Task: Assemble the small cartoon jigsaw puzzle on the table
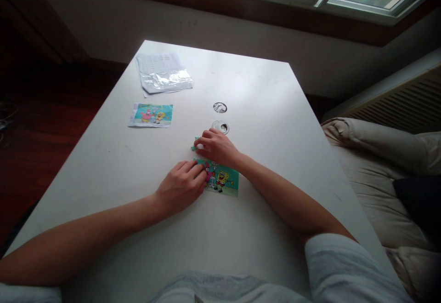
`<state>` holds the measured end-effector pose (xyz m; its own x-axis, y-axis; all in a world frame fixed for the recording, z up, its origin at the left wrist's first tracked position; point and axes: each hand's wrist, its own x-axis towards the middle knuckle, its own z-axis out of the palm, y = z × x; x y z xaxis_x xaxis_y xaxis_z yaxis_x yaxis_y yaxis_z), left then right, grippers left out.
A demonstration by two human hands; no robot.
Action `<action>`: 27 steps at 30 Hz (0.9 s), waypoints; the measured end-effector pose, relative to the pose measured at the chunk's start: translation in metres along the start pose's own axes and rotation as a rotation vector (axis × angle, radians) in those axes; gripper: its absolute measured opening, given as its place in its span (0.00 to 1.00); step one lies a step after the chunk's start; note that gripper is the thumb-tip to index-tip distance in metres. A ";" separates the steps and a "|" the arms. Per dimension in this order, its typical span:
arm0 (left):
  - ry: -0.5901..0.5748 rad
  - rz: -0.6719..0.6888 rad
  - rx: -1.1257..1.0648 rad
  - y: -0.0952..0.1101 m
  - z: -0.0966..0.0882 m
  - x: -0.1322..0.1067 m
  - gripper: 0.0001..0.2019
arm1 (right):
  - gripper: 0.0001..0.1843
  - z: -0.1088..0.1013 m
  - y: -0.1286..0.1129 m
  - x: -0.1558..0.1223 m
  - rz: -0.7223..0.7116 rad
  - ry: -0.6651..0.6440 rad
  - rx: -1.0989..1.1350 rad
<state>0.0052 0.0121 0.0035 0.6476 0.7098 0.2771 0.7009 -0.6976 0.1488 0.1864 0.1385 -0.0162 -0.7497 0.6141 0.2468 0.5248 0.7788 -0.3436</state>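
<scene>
A jigsaw puzzle [225, 181] with a cartoon picture in teal, pink and yellow lies flat on the white table [193, 248]. My left hand [182, 183] rests over its left part, fingers laid across the surface and hiding that side. Just above the puzzle's upper edge, my right hand [217, 146] pinches with thumb and forefinger at a small green puzzle piece [194, 146]. Most of that piece sticks out to the left of the fingertips. The right wrist passes over the puzzle's upper right corner.
A printed card [153, 115] with a similar cartoon scene lies left of my hands. Behind it are papers with a clear plastic bag [165, 75]. Two round table holes [219, 107] sit beyond my right hand. A beige sofa [365, 179] flanks the table's right side.
</scene>
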 end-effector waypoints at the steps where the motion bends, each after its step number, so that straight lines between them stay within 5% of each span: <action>1: 0.004 0.000 -0.001 0.000 0.000 0.000 0.09 | 0.09 -0.003 0.003 0.000 0.000 -0.002 0.012; 6: 0.015 0.012 0.011 -0.001 -0.001 0.000 0.09 | 0.10 -0.038 0.030 -0.009 0.126 0.037 0.130; 12: 0.017 0.015 0.018 -0.001 0.001 0.000 0.09 | 0.09 -0.074 0.048 -0.021 0.280 -0.370 0.174; 27: 0.042 0.014 0.030 0.000 0.001 -0.001 0.09 | 0.06 -0.055 0.036 -0.017 0.167 -0.330 0.155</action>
<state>0.0048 0.0119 0.0018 0.6447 0.6949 0.3186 0.7009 -0.7037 0.1166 0.2405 0.1629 0.0167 -0.7619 0.6365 -0.1196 0.6022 0.6281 -0.4928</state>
